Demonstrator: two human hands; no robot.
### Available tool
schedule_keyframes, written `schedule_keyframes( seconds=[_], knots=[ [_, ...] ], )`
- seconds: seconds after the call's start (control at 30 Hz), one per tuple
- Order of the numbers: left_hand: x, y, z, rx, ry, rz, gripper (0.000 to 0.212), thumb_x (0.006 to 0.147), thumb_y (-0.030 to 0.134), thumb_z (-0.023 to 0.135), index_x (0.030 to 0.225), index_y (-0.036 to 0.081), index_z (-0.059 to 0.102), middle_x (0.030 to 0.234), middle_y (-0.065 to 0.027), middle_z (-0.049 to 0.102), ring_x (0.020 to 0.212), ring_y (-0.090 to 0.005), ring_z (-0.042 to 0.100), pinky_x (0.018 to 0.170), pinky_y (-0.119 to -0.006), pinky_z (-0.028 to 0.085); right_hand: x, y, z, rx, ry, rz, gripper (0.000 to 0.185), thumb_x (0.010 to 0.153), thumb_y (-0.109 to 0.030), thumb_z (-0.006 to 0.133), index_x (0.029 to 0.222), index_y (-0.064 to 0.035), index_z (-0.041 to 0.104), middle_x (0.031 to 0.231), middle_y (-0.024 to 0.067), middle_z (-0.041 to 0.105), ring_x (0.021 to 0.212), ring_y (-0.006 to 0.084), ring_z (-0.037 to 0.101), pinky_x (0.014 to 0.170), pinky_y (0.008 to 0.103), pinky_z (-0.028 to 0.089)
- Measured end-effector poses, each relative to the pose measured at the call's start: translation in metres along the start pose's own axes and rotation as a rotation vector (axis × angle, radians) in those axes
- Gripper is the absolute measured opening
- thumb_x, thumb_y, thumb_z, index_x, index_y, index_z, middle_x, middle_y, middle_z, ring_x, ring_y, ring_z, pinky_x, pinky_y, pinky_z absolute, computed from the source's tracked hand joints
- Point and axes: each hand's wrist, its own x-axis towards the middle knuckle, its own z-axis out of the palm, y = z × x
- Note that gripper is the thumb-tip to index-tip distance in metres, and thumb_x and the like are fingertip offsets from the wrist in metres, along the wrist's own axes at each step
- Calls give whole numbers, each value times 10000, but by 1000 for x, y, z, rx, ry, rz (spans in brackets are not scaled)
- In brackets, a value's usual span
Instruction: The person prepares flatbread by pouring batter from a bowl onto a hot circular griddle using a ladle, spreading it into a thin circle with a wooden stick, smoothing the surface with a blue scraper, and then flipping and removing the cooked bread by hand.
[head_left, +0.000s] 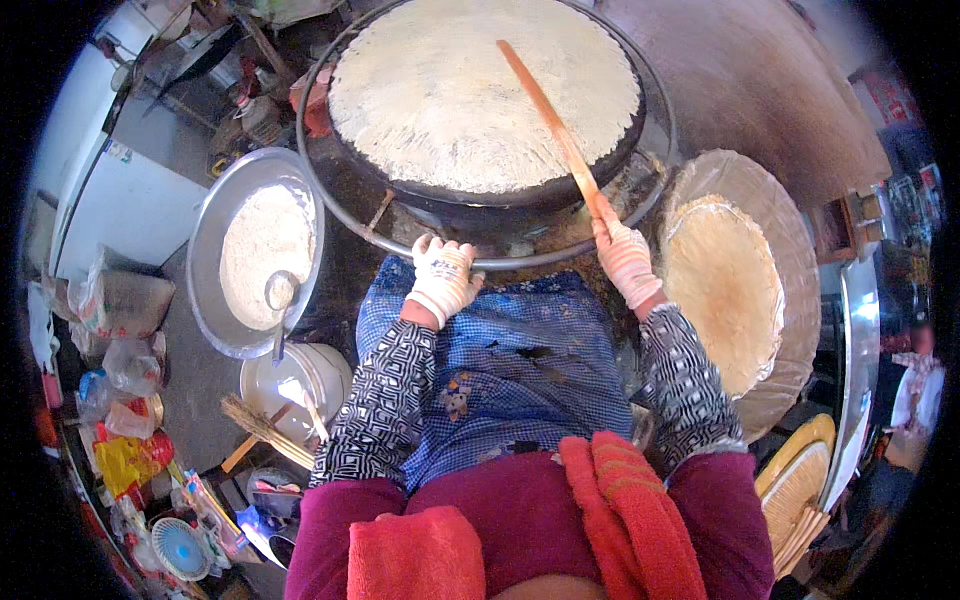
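In front of me stands a large round griddle, its dark rim (360, 169) showing around a wide, thin sheet of pale batter (480, 97). A metal ring rail (517, 262) runs around the griddle. My left hand (444, 276), in a knitted glove, rests with curled fingers over the near part of this rail. My gloved right hand (624, 251) grips the lower end of a long, flat wooden spreader (547, 116). The spreader slants up and left across the right half of the batter; whether its blade touches the surface cannot be told.
At the left, a metal basin (201, 277) holds pale batter (262, 255) and a ladle (280, 291). Below it stand a white bucket (334, 367) and a straw brush (259, 420). A stack of thin flatbreads (720, 292) lies on a covered round tray (795, 300) at right. A person (919, 375) appears far right.
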Motion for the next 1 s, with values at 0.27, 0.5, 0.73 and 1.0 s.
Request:
schedule_keyframes(
  seconds=[0.27, 0.5, 0.73, 1.0],
  knots=[
    [12, 60, -17, -54, -189, 4, 583, 791, 446, 688, 1231, 83, 569, 1163, -152, 601, 1180, -344, 499, 1097, -518, 246, 91, 27, -19, -64, -74, 212, 460, 970, -276, 485, 1425, -265, 417, 816, 268, 642, 751, 439, 634, 671, 518, 499],
    [14, 73, -8, -64, -138, 19, 581, 765, 439, 711, 1168, 44, 574, 1140, -168, 603, 1180, -344, 503, 1090, -511, 263, 18, -61, 31, 639, 138, -96, 495, 955, -160, 518, 1435, -217, 409, 1079, 240, 651, 940, 420, 654, 778, 462, 542],
    [16, 62, 6, -55, -46, 59, 495, 748, 370, 712, 1116, 60, 597, 1081, -140, 615, 1131, -327, 527, 1084, -511, 267, -9, -115, 3, 936, -135, 116, 397, 982, -179, 550, 1375, -123, 525, 1088, 101, 610, 979, 210, 586, 840, 309, 487],
    [2, 27, -1, -66, 45, 43, 303, 757, 298, 667, 980, 93, 650, 995, -129, 655, 1034, -321, 578, 1036, -479, 320, 29, -85, 0, -274, -295, -200, 569, 988, -292, 451, 1510, -261, 226, 679, 161, 674, 566, 299, 669, 479, 453, 529]
  ],
)
